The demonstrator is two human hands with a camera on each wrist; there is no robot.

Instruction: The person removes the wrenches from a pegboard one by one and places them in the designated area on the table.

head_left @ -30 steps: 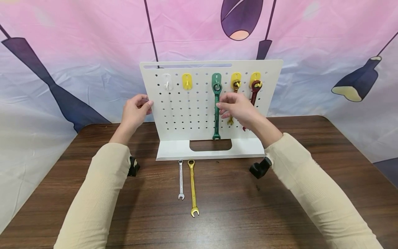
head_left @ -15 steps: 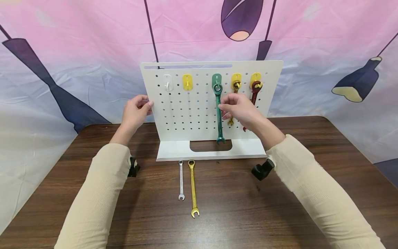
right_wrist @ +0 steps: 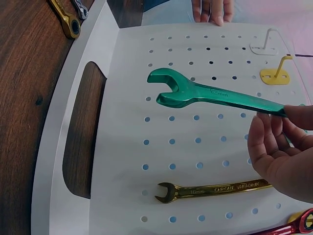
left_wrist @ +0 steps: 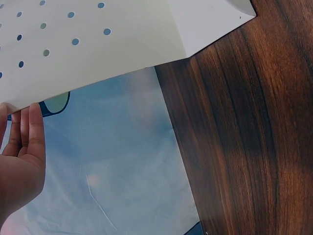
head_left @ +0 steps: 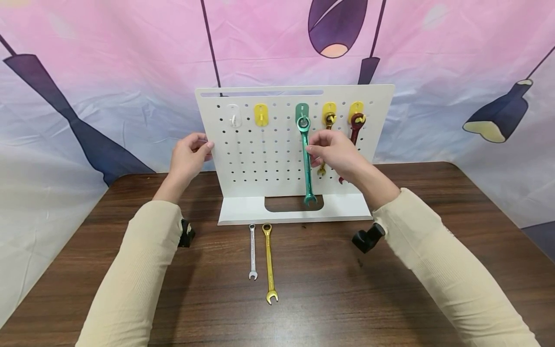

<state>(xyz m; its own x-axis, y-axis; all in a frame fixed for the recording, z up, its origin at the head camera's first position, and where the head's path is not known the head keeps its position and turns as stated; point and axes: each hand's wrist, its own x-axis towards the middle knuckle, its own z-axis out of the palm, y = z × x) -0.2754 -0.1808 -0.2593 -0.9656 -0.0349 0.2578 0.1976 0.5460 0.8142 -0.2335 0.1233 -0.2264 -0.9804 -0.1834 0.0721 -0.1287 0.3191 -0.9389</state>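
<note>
A green combination wrench [head_left: 307, 166] is pinched by its shaft between the thumb and fingers of my right hand [head_left: 334, 150]. Its ring end overlaps the green hook [head_left: 302, 112], and its open end stands out from the pegboard, as the right wrist view shows. Whether the ring still sits on the hook cannot be told. My left hand [head_left: 189, 153] grips the left edge of the white pegboard [head_left: 247, 159] between thumb and fingers. Just right of the green wrench hang a small gold wrench [right_wrist: 215, 190] and a red wrench [head_left: 356, 127], partly behind my right hand.
On the dark wooden table [head_left: 208, 299], in front of the board, lie a silver wrench [head_left: 253, 253] and a longer gold wrench [head_left: 270, 265]. A white hook [head_left: 234, 115] and a yellow hook [head_left: 261, 114] on the board's left bear nothing. Behind hangs a patterned cloth [head_left: 151, 86].
The green wrench's lower end has swung away from the board, toward me and slightly right, with my right hand drawn back a little. My left hand stays on the board's edge.
</note>
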